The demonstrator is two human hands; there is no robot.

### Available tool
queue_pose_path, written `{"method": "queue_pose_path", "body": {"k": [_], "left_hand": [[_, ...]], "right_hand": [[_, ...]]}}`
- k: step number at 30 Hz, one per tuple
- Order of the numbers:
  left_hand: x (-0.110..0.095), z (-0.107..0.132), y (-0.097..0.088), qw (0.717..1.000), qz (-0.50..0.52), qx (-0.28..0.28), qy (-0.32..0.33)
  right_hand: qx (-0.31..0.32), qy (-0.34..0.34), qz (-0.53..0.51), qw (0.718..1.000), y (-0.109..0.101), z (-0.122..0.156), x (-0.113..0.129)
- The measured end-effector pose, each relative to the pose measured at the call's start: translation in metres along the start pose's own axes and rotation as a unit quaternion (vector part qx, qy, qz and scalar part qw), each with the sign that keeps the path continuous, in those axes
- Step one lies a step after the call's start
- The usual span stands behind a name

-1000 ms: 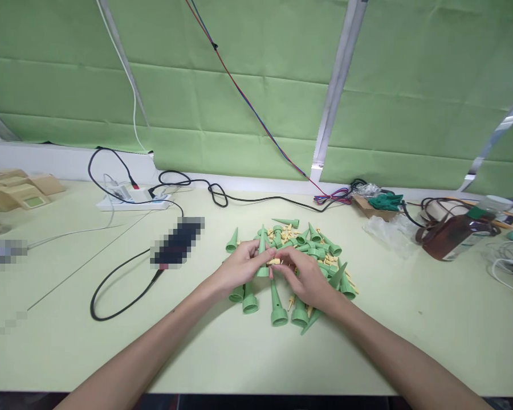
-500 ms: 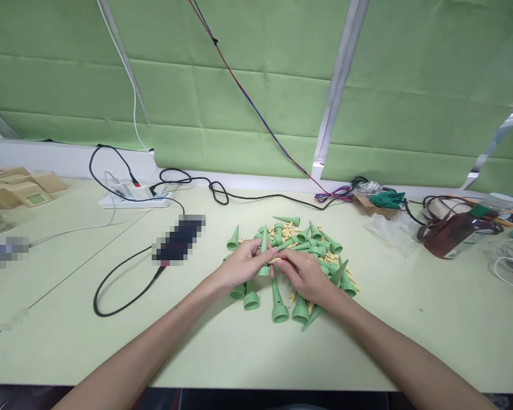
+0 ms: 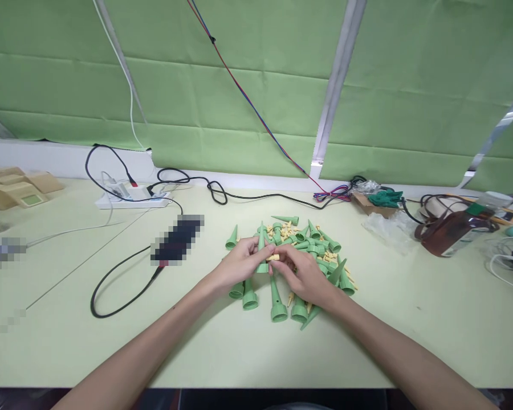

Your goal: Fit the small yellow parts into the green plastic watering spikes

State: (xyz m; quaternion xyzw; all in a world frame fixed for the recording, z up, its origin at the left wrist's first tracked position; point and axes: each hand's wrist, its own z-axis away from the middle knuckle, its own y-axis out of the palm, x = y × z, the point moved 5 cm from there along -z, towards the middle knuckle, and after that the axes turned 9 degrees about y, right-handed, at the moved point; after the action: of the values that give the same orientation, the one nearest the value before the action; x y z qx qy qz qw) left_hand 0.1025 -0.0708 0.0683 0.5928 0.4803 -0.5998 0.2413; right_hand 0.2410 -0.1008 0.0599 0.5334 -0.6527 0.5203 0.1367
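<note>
In my left hand (image 3: 241,261) is a green cone-shaped plastic spike (image 3: 261,246), pinched with its tip up and wide ring end down. A small yellow plastic peg (image 3: 273,257) sticks out sideways from the spike's side. My right hand (image 3: 303,272) is close beside it, thumb and forefinger apart around the peg's outer end; whether a fingertip touches it I cannot tell. Around and under both hands lies a loose pile of green spikes (image 3: 279,310) mixed with small yellow pegs (image 3: 290,298).
A blurred dark phone-like device (image 3: 177,239) on a black cable lies to the left. Behind it is a white power strip (image 3: 132,196). At the right stand a brown bottle (image 3: 447,233), a crumpled clear bag (image 3: 389,230) and a small cardboard box (image 3: 374,205) with a green glove (image 3: 385,198).
My right thumb and forefinger have loosened, and more of the yellow peg shows beside the green spike. My left hand keeps its hold. The view has shifted slightly.
</note>
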Motion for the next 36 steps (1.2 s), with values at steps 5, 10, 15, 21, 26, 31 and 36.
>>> {"method": "queue_pose_path", "body": {"k": [5, 10, 15, 21, 26, 31, 36], "left_hand": [[0.0007, -0.0014, 0.0009, 0.999, -0.034, 0.011, -0.004], [-0.0009, -0.0040, 0.0027, 0.999, -0.041, 0.024, 0.017], [0.0025, -0.0054, 0.0026, 0.998, -0.050, 0.039, 0.031], [0.0027, -0.0063, 0.0017, 0.998, -0.040, 0.030, 0.039], [-0.0016, -0.0065, -0.0020, 0.999, -0.021, -0.024, 0.024], [0.0017, -0.0050, 0.0006, 1.000, -0.012, -0.005, 0.006], [0.0029, -0.0039, 0.0013, 1.000, -0.023, 0.004, 0.011]], "right_hand": [[-0.008, -0.008, 0.020, 1.000, -0.0003, -0.0011, -0.0008], [-0.003, -0.012, 0.037, 0.999, -0.0006, -0.0027, -0.0023], [-0.007, -0.016, 0.039, 0.999, 0.0000, -0.0036, -0.0057], [-0.032, 0.003, 0.043, 0.999, -0.0016, -0.0035, -0.0038], [-0.063, 0.001, 0.030, 0.998, -0.0038, -0.0028, -0.0022], [-0.065, -0.024, 0.035, 0.997, -0.0031, -0.0033, -0.0044], [-0.058, -0.046, 0.026, 0.997, -0.0038, -0.0041, -0.0014]]}}
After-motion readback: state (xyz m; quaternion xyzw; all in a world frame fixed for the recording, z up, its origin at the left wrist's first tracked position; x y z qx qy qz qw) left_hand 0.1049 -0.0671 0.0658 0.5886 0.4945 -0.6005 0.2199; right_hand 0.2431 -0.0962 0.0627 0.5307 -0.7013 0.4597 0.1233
